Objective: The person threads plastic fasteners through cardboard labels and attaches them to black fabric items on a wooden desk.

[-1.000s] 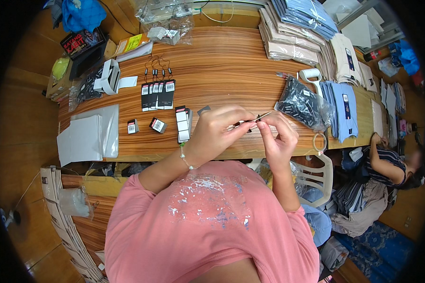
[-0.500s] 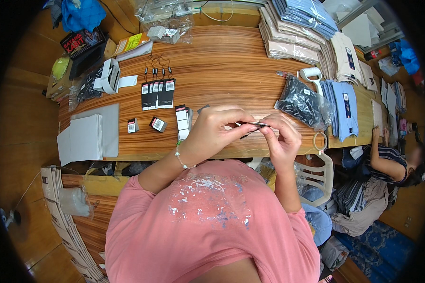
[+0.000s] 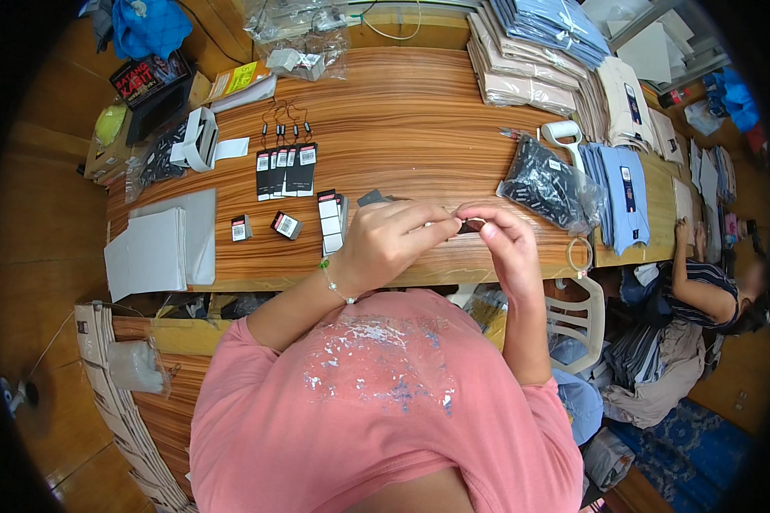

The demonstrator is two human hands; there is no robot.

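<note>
My left hand [image 3: 395, 246] and my right hand [image 3: 512, 244] meet above the table's near edge, fingertips pinched together. Between them shows a thin black tag-like piece [image 3: 468, 227], mostly covered by the fingers. Left of my left hand stands a stack of black-and-white tags [image 3: 330, 224], and a dark grey card [image 3: 373, 197] lies just beyond that hand. Two small stacks of barcode tags, one at the left [image 3: 240, 228] and one nearer the middle [image 3: 287, 225], sit farther left. Behind them, several black hang tags [image 3: 300, 175] with looped black strings [image 3: 295, 120] lie overlapping in a row.
A plastic bag of black strings [image 3: 543, 184] and a white tape dispenser [image 3: 562, 132] lie at right, near folded blue shirts [image 3: 622, 201]. Packed shirts [image 3: 522, 81] are piled behind. White sheets [image 3: 150, 252] lie at left. A white chair [image 3: 592, 325] and another person [image 3: 697, 291] are at right.
My fingertips have come closer together and the black piece is now more hidden. My left wrist has turned slightly; the dark grey card shows more.
</note>
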